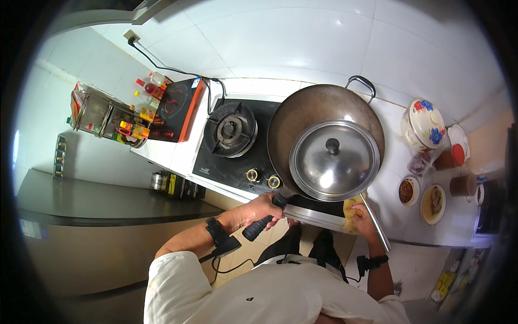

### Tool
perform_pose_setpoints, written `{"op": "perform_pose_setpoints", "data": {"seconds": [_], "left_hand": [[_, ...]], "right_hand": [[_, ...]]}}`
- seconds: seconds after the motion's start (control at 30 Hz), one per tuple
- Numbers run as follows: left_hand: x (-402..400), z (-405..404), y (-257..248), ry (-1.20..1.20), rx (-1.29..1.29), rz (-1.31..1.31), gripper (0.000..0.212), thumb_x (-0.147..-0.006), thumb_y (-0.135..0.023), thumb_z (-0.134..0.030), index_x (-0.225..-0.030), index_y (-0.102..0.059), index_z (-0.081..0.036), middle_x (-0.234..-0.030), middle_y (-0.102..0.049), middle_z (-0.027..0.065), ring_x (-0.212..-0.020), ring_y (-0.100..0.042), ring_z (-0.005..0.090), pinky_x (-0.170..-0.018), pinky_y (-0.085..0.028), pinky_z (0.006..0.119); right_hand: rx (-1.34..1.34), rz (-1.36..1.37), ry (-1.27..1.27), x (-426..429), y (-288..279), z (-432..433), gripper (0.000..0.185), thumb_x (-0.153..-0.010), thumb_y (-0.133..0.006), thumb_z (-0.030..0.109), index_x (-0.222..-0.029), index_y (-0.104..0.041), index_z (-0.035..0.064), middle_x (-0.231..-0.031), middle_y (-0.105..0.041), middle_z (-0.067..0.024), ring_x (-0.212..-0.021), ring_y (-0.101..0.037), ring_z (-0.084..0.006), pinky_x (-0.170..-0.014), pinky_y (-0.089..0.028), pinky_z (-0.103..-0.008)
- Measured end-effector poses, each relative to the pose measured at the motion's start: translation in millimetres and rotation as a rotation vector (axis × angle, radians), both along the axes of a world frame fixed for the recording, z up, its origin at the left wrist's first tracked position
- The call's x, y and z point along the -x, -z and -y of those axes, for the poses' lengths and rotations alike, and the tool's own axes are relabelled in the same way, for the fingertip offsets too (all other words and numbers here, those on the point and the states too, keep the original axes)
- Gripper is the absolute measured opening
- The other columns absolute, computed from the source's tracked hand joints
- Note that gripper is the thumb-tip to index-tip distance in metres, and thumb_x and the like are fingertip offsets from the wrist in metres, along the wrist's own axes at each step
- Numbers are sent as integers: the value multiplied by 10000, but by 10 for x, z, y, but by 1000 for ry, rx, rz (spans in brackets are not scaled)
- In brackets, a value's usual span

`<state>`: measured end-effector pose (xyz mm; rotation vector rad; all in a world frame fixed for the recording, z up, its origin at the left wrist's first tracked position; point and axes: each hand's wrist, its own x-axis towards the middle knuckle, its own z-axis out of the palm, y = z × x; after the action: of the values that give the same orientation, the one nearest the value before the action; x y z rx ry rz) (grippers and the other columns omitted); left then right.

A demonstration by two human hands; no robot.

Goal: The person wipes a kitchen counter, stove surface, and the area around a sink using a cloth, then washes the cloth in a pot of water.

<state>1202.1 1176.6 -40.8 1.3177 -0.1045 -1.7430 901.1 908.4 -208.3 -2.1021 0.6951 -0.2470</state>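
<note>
My left hand [265,211] is closed around the black handle [259,227] of a large wok [319,103] on the right side of the gas stove. A stainless steel lid [309,172] with a black knob lies inside the wok, close to its near right side. From beneath the lid's near edge, a metal utensil handle [378,227] sticks out over the counter edge; its working end is hidden. My right hand [365,220] grips a yellow cloth [351,212] at the stove's front edge, beside that handle.
A bare gas burner [230,129] and two knobs [263,178] lie left of the wok. Farther left are an induction cooktop [176,109] and several bottles [141,109]. On the right stand a floral lidded pot [423,123], a sauce bowl [408,191] and a plate of food [433,204].
</note>
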Motion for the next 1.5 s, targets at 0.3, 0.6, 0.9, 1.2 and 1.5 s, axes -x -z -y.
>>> {"op": "perform_pose_setpoints", "data": {"seconds": [0.3,0.6,0.9,1.2,1.5], "left_hand": [[260,-131,-87,-175,56,128,253,-794,-693,7,-989,-531,2,-686,-577,64,-461,-558,141,-406,-472,289],[155,-570,-434,-290,1,176,269,-800,-678,12,-1014,-516,-4,-652,-559,54,-453,-557,147,-403,-469,279],[-58,-910,-439,-587,7,303,228,-807,-671,-8,-969,-511,4,-633,-561,73,-438,-541,169,-405,-464,296],[-464,-1234,-174,-735,57,330,184,-801,-635,-47,-930,-511,-8,-621,-540,63,-422,-513,160,-372,-451,291],[-728,-1377,85,-795,83,291,212,-790,-653,-77,-932,-512,-7,-610,-534,57,-427,-511,150,-383,-444,282]], "right_hand": [[-54,0,46,-40,-21,-44,277,-747,-650,-56,-1006,-679,39,-1039,-682,-132,-1003,-663,-316,-928,-527,-387],[-32,-44,-2,-61,-91,21,238,-798,-668,-27,-1029,-665,31,-1046,-684,-129,-999,-679,-280,-911,-536,-370],[37,33,-106,-132,-155,105,243,-716,-658,-44,-954,-665,5,-971,-663,-151,-917,-672,-334,-835,-543,-382],[61,-49,-106,-187,-248,85,263,-705,-681,-77,-954,-664,5,-969,-661,-139,-931,-676,-328,-837,-543,-367],[-8,-114,-71,-217,-252,66,249,-705,-665,-81,-940,-656,3,-985,-664,-142,-941,-674,-337,-858,-546,-378]]}}
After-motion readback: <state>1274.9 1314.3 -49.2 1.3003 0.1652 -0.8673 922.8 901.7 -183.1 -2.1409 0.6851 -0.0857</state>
